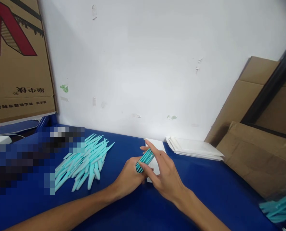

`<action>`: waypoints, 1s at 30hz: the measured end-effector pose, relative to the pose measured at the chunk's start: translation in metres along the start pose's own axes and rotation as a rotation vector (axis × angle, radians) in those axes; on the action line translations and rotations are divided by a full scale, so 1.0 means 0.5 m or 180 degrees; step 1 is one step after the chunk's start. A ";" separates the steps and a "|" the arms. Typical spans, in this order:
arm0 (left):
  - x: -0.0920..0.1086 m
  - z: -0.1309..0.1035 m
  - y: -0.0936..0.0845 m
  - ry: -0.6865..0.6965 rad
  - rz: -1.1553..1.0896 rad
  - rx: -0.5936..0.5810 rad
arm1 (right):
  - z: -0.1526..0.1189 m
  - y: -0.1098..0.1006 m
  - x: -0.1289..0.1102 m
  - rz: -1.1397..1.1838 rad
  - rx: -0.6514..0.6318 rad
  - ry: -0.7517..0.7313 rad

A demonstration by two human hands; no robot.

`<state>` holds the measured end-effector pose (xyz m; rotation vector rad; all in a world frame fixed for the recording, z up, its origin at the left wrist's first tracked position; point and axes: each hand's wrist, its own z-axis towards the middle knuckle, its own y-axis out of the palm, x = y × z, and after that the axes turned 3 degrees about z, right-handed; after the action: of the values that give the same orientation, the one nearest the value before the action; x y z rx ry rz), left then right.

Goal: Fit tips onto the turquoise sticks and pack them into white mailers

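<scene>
A small bundle of slim turquoise plastic sticks [146, 157], shaped like eyebrow razors, lies between my two hands. My left hand [130, 175] is closed around it from the left and below; some of its fingers are hidden. From the right, my right hand [163, 166] grips the same bundle, thumb along the near side and index finger along the far side. Behind and under the hands is a white flat piece [157, 145], partly covered, so I cannot make out its kind. To the left, a loose pile of similar turquoise sticks [90, 160] is spread on the blue table [123, 211].
White flat packets [193, 149] are stacked by the wall at right. A brown cardboard box [248, 157] stands beyond, with more turquoise pieces [281, 205] near the right edge. A large carton [20, 73] is at left; a blurred-out area covers the table's left part.
</scene>
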<state>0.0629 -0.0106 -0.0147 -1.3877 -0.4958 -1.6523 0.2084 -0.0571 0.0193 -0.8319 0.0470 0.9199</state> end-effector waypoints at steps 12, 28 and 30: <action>0.004 -0.003 -0.003 0.0080 0.0291 0.0204 | 0.005 -0.011 -0.007 -0.0111 0.0092 -0.0073; 0.012 -0.004 -0.005 -0.0457 0.0585 0.0420 | -0.037 -0.277 0.348 -0.2803 -0.0306 0.1008; 0.013 -0.003 -0.006 -0.0466 0.0624 0.0469 | -0.073 -0.293 0.393 -0.2861 -0.0486 0.1203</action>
<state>0.0599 -0.0128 -0.0087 -1.4063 -0.5366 -1.3375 0.4479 0.0059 0.0107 -1.0260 -0.0685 -0.0847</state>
